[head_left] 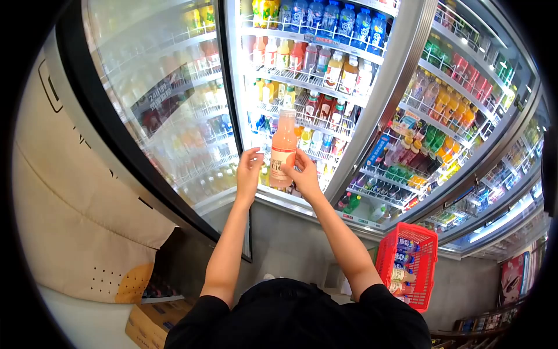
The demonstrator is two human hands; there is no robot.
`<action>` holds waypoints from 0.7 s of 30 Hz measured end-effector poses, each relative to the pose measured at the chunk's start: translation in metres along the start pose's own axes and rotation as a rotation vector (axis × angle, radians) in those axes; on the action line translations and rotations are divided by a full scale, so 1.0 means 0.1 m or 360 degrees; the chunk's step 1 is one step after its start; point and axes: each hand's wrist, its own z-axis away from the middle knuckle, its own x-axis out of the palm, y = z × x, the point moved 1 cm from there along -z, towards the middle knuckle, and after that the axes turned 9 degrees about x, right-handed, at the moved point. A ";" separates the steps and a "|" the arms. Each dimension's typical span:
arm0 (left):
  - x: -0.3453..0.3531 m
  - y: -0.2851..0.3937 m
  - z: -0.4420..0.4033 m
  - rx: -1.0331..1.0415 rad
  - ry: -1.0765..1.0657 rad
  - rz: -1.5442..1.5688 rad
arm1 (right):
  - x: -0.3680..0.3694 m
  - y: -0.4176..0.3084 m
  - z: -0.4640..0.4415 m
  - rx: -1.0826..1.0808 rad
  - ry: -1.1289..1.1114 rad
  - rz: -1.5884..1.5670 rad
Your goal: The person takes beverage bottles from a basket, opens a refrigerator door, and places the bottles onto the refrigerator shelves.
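Note:
A pink drink bottle (284, 139) with a pale cap and a cream label stands upright in front of me, before the lit fridge shelves. My right hand (303, 173) grips its lower right side, thumb across the label. Just left of the bottle, my left hand (249, 168) is raised with its fingers apart; it appears not to touch the bottle. Behind them, the fridge shelves (314, 84) carry rows of bottled drinks, blue ones (331, 20) at the top and red, yellow and dark ones below.
The open glass door (168, 99) is to my left, near a beige covered surface (75, 192). A red shopping basket (431, 262) with several drinks and packs is on the floor at right. More glass-fronted fridges (442, 110) continue rightward. A cardboard box (151, 326) sits lower left.

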 end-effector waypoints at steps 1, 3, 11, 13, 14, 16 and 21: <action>0.01 -0.02 -0.08 -0.0080 -0.0143 0.0020 | 0.02 0.00 -0.06 -0.0021 -0.0006 0.0026; 0.01 -0.04 -0.25 -0.0167 -0.0311 0.0099 | 0.09 -0.04 -0.13 -0.0048 -0.0006 0.0040; -0.25 -0.09 -0.78 -0.0329 -0.0632 0.0098 | 0.30 0.04 -0.51 -0.0004 0.0036 -0.0049; -0.30 -0.15 -0.83 -0.0364 -0.0569 0.0162 | 0.32 0.06 -0.66 0.0026 -0.0063 -0.0057; -0.34 -0.19 -0.86 -0.0361 -0.0564 0.0162 | 0.33 0.07 -0.74 0.0024 -0.0070 -0.0055; -0.45 -0.28 -0.90 -0.0351 -0.0518 0.0206 | 0.36 0.09 -0.89 0.0073 -0.0135 0.0133; -0.52 -0.56 -1.21 -0.0382 -0.0425 0.0289 | 0.34 0.28 -1.45 -0.0010 -0.0272 0.0166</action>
